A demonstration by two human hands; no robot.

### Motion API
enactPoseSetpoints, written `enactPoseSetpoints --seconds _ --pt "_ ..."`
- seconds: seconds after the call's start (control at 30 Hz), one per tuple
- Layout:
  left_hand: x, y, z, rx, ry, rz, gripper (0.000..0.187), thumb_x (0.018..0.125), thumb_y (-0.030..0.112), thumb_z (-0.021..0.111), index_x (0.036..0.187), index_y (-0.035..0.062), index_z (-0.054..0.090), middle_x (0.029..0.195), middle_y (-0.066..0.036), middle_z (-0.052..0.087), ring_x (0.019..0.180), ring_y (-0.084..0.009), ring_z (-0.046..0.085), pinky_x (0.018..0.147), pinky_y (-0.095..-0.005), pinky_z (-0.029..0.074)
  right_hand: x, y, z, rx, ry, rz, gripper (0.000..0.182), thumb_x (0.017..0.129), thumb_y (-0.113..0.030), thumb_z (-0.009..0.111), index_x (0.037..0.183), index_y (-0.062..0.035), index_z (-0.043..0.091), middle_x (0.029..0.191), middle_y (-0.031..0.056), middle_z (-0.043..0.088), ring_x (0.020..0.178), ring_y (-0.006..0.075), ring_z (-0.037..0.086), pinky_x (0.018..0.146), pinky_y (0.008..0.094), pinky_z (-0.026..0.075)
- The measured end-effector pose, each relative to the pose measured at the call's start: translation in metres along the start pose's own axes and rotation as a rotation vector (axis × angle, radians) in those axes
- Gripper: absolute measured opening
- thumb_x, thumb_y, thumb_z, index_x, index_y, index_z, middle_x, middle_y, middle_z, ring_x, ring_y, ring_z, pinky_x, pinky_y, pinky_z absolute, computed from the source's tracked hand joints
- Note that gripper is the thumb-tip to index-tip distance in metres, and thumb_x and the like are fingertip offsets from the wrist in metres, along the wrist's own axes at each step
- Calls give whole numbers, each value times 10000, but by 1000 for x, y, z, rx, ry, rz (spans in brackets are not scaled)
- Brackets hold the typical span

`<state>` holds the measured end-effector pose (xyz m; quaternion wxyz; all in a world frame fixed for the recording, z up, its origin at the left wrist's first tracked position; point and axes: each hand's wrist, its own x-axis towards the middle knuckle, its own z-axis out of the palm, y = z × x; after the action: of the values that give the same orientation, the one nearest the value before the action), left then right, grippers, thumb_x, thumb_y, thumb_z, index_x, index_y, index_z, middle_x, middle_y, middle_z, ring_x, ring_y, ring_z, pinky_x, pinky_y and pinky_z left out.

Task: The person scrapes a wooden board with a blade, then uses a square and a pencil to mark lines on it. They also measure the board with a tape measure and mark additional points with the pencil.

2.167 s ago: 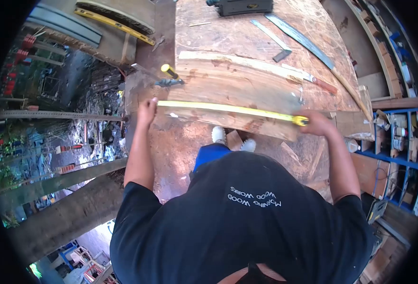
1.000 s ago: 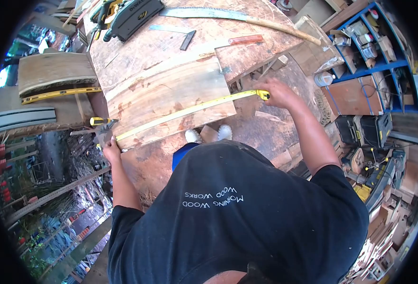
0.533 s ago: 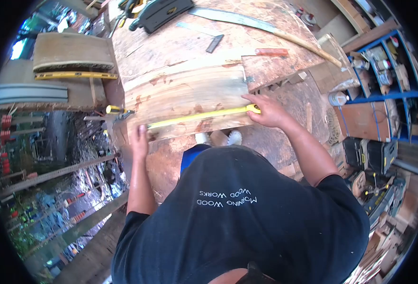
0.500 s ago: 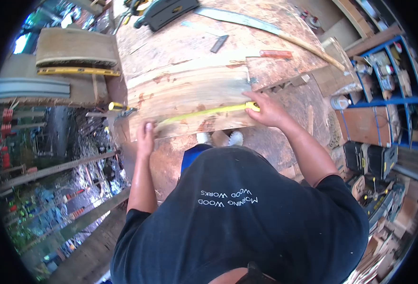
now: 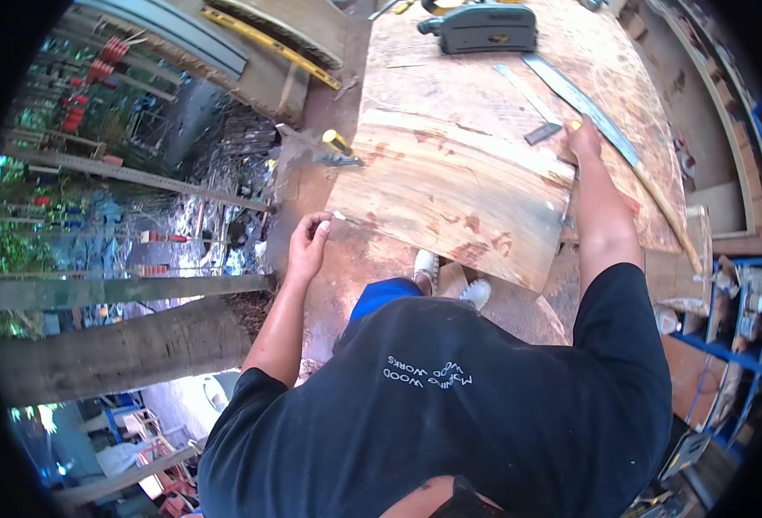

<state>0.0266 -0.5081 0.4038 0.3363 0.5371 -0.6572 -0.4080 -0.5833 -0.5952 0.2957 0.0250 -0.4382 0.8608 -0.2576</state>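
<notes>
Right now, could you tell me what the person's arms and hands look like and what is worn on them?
Both arms are bare from short black T-shirt sleeves down. The left hand and right hand are ungloved, with no watch, band or ring that shows. The shirt back carries white lettering.

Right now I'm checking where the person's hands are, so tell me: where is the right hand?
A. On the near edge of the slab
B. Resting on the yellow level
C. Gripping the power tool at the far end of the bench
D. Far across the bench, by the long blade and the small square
D: the right hand lies far across the bench, between the square and the long blade, past the slab.
</notes>
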Motion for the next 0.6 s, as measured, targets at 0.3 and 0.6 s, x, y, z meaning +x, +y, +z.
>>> enactPoseSetpoints --seconds 0.3,0.6 --pt "85 -19 -25 -178 268 10 680 985 563 303 1369 8 386 1367 -161 450 1251 -264 452 1046 -401 342 -151 -300 -32 719 -733 -385 547 959 -352 509 1397 -50 382 1371 188 458 1282 296 440 1085 443 354" --pt "206 -24 -20 -715 -119 274 559 949 606 340 850 69 456 761 -37 454 722 -159 438 701 -308 368 -209 -428 81 954 -222 -268 263 945 -278 539 907 -20 564 812 130 601 783 221 576 703 396 453"
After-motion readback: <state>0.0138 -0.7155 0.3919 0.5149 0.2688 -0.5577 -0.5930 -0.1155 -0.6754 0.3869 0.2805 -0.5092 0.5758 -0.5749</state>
